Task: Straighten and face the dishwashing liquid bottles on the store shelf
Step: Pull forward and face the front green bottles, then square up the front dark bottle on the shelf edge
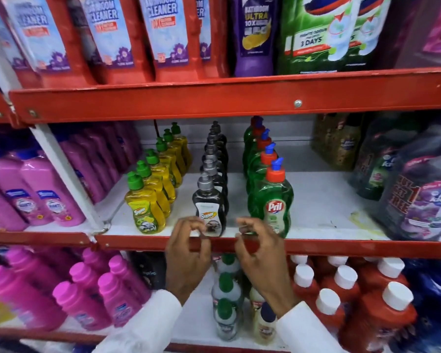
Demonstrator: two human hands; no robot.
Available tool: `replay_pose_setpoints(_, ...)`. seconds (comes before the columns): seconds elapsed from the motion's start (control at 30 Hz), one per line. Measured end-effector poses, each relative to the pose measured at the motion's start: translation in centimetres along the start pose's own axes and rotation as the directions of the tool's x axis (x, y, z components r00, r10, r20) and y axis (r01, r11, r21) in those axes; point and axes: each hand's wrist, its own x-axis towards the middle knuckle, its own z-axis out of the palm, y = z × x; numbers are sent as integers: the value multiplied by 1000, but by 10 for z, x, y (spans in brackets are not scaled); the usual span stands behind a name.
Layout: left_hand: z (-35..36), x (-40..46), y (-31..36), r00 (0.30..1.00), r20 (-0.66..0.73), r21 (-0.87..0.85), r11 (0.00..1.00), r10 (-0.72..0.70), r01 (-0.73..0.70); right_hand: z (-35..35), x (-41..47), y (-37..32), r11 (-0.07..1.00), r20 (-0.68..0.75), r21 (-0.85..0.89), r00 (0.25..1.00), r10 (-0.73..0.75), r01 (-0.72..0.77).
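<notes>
Three rows of dishwashing liquid bottles run front to back on the middle white shelf point(316, 200). On the left stand yellow bottles point(145, 207) with green caps, in the centre black bottles point(210, 205) with grey caps, on the right green Pril bottles point(273, 200) with red and blue caps. All front labels face me. My left hand point(189, 253) hovers at the shelf's red front edge, fingers curled, fingertips just beside the front black bottle's base. On the other side of that bottle my right hand point(259, 250) is held with fingers apart and nothing in it.
Pink bottles point(43, 194) fill the bay to the left. Large dark refill jugs point(423, 197) crowd the right end of the shelf. Red bathroom cleaner bottles point(143, 39) stand above. Below are pink bottles, small green-capped bottles point(227, 289) and red bottles with white caps point(346, 296).
</notes>
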Motion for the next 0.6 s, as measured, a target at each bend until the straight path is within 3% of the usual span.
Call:
replay_pose_setpoints(0.07, -9, 11, -16, 996, -9, 16, 996, -86, 86, 20, 8, 1, 998, 90, -62, 995, 39, -34)
replay_pose_setpoints(0.17, -14, 22, -36, 973, 169, 96, 985, -159, 145, 36, 22, -1, 991, 171, -120, 982, 78, -58)
replay_pose_setpoints(0.3, -14, 32, -41, 936, 347, 76, 996, -65, 41, 43, 31, -5, 983, 199, -171, 975, 95, -61)
replay_pose_setpoints(0.6, -16, 43, -64, 897, 420, -29, 986, -139, 166, 47, 33, 0, 963, 164, -228, 970, 182, -142)
